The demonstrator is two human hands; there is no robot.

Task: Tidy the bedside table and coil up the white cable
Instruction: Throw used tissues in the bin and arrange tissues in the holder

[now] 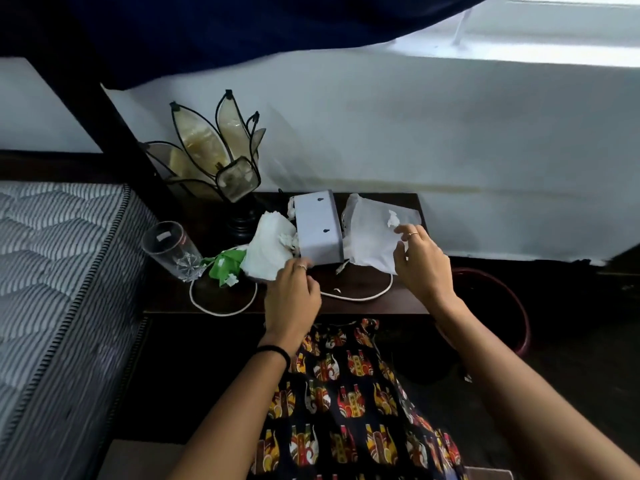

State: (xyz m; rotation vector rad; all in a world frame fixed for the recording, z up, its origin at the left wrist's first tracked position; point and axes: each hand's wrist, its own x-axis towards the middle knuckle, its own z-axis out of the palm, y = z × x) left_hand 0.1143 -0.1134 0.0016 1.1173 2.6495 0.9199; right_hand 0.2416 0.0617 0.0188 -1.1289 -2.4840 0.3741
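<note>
1. A drinking glass [172, 250] stands at the left edge of the dark bedside table [363, 289], beside the mattress.
2. The white cable [225, 308] lies in uncoiled loops along the table's front.
3. The left hand [291, 299] pinches crumpled tissue [266, 251], likely gathering litter.
4. The right hand [420, 261], fingers half-curled, touches a white paper bag [370, 237]; whether it grips is unclear.

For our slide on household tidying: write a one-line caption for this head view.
Left hand touches crumpled tissue, right hand reaches a white bag; white cable uncoiled.
</note>
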